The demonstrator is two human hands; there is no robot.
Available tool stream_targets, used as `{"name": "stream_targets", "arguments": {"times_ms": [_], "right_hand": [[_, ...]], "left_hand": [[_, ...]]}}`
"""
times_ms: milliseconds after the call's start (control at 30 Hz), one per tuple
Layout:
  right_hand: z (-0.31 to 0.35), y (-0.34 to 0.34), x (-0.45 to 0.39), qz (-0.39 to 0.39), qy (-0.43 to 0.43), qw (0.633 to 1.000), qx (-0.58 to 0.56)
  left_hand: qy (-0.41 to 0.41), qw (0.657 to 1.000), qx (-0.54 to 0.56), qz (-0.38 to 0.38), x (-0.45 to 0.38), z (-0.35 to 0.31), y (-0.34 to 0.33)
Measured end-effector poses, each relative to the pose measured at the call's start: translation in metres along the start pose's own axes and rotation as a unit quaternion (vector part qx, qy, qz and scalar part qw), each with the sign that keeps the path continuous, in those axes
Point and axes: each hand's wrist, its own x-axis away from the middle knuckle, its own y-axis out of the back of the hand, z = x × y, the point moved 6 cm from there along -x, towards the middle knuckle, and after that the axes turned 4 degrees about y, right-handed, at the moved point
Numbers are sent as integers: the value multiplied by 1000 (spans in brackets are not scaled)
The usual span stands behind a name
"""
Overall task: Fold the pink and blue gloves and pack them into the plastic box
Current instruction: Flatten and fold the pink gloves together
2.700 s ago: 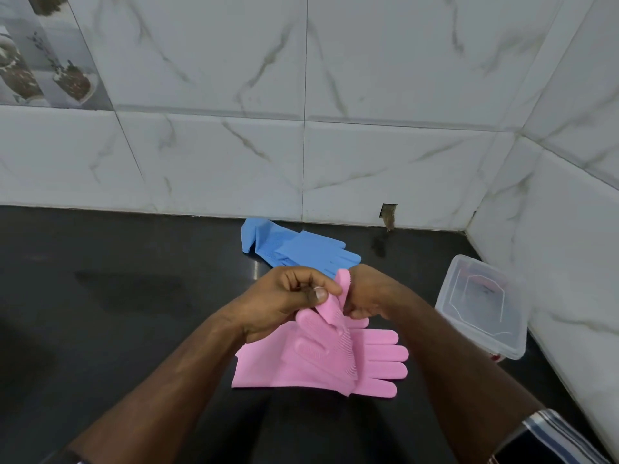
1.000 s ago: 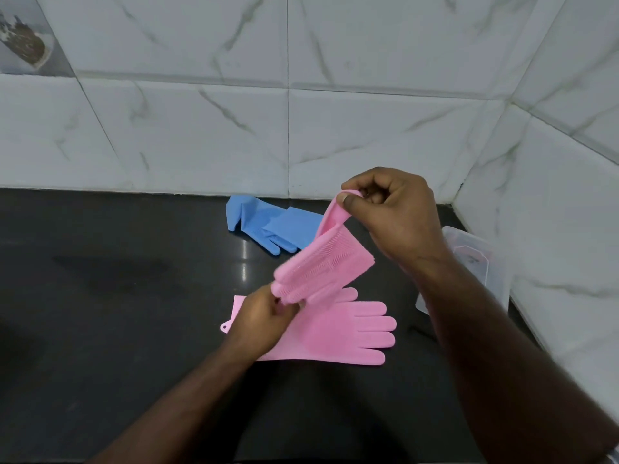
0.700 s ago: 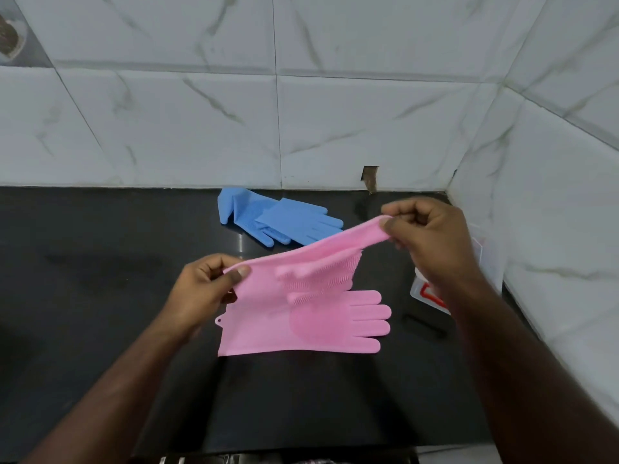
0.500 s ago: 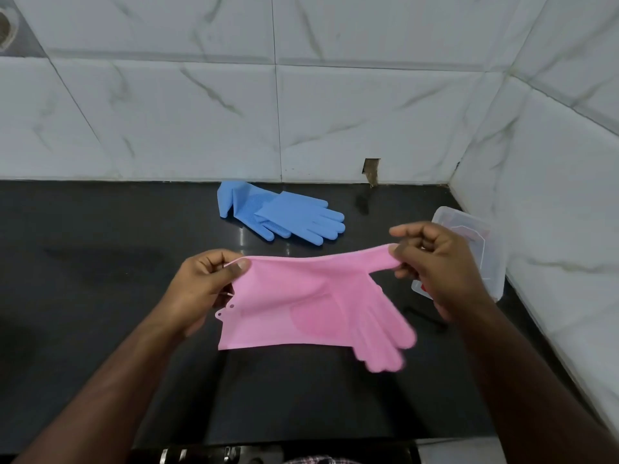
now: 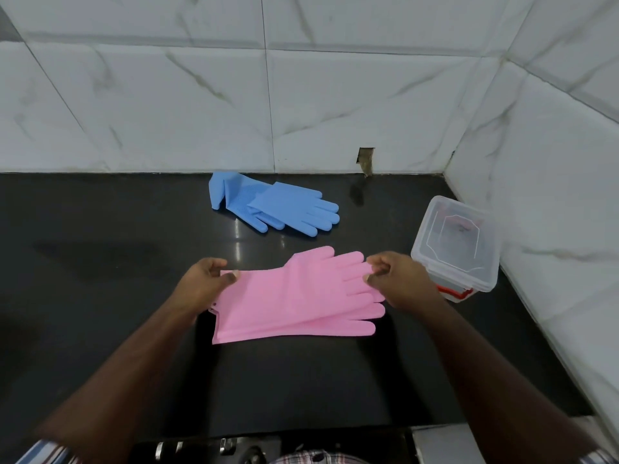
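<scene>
Two pink gloves [image 5: 294, 303] lie stacked flat on the black counter [image 5: 100, 296], fingers pointing right. My left hand [image 5: 204, 286] pinches the cuff corner of the upper pink glove. My right hand [image 5: 398, 279] pinches that glove's fingertips. The upper glove lies spread over the lower one, slightly askew. Two blue gloves [image 5: 274, 204] lie overlapped near the back wall. A clear plastic box [image 5: 455, 242] with a red clip stands at the right, close to the side wall, with its lid on.
White marble-tiled walls close off the back and the right side, meeting in a corner behind the box. A small hole [image 5: 365, 159] shows in the back wall tile. The counter's front edge [image 5: 301, 433] runs just above my checked clothing.
I lifted one pink glove off the other, stretched it out between both hands and lowered it flat onto the lower glove. The view tilted downward.
</scene>
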Motion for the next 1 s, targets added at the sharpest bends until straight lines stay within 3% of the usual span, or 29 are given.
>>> {"name": "stream_targets", "arguments": {"times_ms": [100,200,300,400,700,767,900,1000], "right_hand": [[-11,-17,8,25,1,997,70],[-9,-27,14,35,66,990,118],[-6,-38,17,97,96,976,171],[1,-36,19,76,120,966,216],[30,1,48,-104,211,954,184],[23,2,62,-95,228,954,171],[-8,-17,75,29,183,973,140],[-24,-14,65,5,118,989,87]], "left_hand": [[-17,999,22,-27,4,14,-1],[-17,996,45,-71,10,27,0],[-5,994,63,-94,10,37,4],[0,990,86,-113,6,38,9],[-43,968,228,-98,-2,17,7],[-36,972,219,-77,-5,17,2],[-15,980,193,-40,-8,27,-9],[-11,984,172,-51,-11,33,-9]]}}
